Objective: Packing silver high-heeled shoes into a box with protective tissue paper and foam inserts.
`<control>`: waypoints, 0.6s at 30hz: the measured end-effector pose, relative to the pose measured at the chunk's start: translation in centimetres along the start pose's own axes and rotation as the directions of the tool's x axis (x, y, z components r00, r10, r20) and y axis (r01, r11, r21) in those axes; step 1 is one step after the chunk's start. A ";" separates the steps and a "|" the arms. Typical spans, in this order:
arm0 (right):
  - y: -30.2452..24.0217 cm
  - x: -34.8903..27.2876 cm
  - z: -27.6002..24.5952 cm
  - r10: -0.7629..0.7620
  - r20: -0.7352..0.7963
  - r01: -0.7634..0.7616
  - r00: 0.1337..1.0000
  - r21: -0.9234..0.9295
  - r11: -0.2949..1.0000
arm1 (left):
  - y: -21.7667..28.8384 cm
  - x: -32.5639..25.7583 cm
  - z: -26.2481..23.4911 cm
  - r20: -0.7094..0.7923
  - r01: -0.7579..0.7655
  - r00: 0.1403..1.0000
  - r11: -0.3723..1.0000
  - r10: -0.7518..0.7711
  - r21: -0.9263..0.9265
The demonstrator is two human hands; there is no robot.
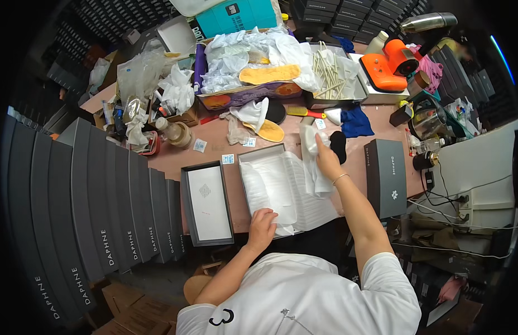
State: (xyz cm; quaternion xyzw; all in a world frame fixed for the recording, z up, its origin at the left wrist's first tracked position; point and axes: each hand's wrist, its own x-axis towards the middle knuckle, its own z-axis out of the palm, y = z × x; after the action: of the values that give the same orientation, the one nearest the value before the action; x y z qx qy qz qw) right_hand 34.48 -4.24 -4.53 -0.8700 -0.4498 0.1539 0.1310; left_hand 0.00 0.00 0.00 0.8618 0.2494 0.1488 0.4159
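Note:
An open dark shoe box (261,154) lies in front of me, lined with white wrapping sheet (306,204) that spills over its right side. My left hand (263,228) rests on the near end of the white wrapping inside the box, its fingers laid on the sheet. Right of the box, my right hand (328,159) is closed on a white wrapped bundle (310,146); whatever is inside it does not show. The dark box lid (205,231), white inside, lies left of the box. Next to my right hand is a black insole-shaped piece (338,146).
Tall stacks of grey shoe boxes (91,184) rise at the left. A closed grey box (386,178) lies at the right. Behind are a purple carton (248,95) of crumpled paper, a box of sticks (331,84), an orange device (384,72), a brush (305,112) and a bottle (174,131).

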 end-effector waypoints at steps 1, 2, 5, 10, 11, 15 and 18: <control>-0.7 -0.6 1.0 -0.019 0.069 0.023 0.997 -0.057 0.998 | 0.7 -0.7 -1.0 -0.104 0.052 0.993 0.993 -0.063 -0.105; -1.0 -1.1 1.6 -0.010 -0.058 0.011 0.998 0.019 1.000 | 0.9 -1.4 -1.6 -0.198 0.088 0.971 0.973 -0.131 -0.214; -5.9 -2.4 -4.1 -0.313 -0.411 0.296 0.856 -0.108 0.949 | -1.0 -5.2 -1.6 -0.411 0.206 0.681 0.698 -0.606 -0.686; -13.6 -9.7 -7.9 -0.524 0.624 0.306 0.580 0.429 0.850 | -3.8 -11.7 -2.0 0.195 0.294 0.509 -0.044 -0.839 -0.955; -16.0 -10.7 -7.1 -0.517 0.590 0.331 0.621 0.400 0.855 | -4.2 -12.5 -1.8 0.298 0.413 0.561 -0.051 -0.773 -0.909; -24.5 -9.0 0.6 -0.497 -0.136 0.488 0.857 0.522 0.700 | 2.0 -8.0 -5.3 0.465 0.501 0.840 0.727 -0.278 -0.470; -26.3 -7.8 6.3 -0.728 0.341 0.581 0.595 0.443 0.683 | 4.8 -5.3 -6.9 0.190 0.288 0.958 0.702 -0.216 -0.651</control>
State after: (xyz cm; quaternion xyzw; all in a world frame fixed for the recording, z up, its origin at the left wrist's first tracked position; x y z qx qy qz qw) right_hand 8.28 4.64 0.52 -0.5416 -0.7306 0.3730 0.1835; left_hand -6.15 -0.98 7.74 0.6173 0.2732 0.1274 0.7267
